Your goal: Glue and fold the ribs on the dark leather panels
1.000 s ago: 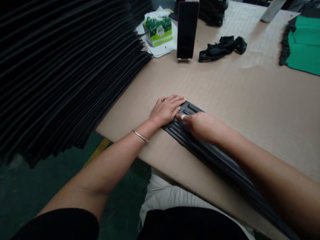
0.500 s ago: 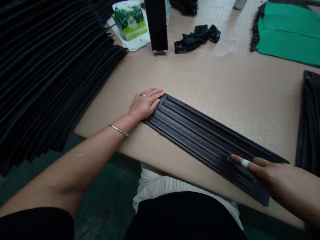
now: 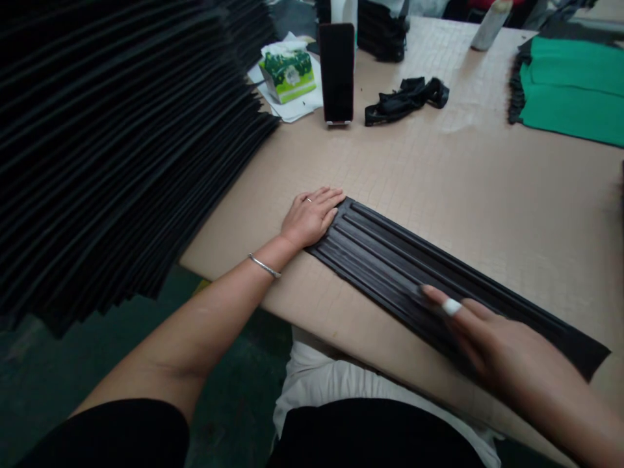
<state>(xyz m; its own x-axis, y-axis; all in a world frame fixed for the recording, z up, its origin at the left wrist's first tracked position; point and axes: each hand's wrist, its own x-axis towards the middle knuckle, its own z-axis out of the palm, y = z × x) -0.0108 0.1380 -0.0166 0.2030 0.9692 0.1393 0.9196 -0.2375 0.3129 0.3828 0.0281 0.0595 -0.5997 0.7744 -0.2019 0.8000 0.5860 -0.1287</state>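
From my remote seat I start at the far left, where a tall pile of thin black sheets (image 3: 112,149) fills that side, its edges fanned over the corner of the light tan table (image 3: 487,182). A green tissue pack (image 3: 292,77) sits on white paper (image 3: 291,116) just beside the pile. Next comes my left hand (image 3: 312,218), with a silver bracelet (image 3: 264,265) at the wrist; it lies flat, fingers spread forward, pressing on the far left end of a ridged black panel (image 3: 404,260). Behind it a smartphone (image 3: 337,75) stands upright in a small holder.

The panel lies flat near the table's front edge. Its long axis slants from that pinned end down toward my right, with the raised ribs running lengthwise, and the free end points to the lower right. Beyond it is a crumpled black strap (image 3: 407,101). My right hand (image 3: 497,338), white band on one finger, is over the panel's right half, well apart from the left; it is blurred, and I cannot tell whether it grips anything. Farther right, a green sheet (image 3: 570,91) lies at the back
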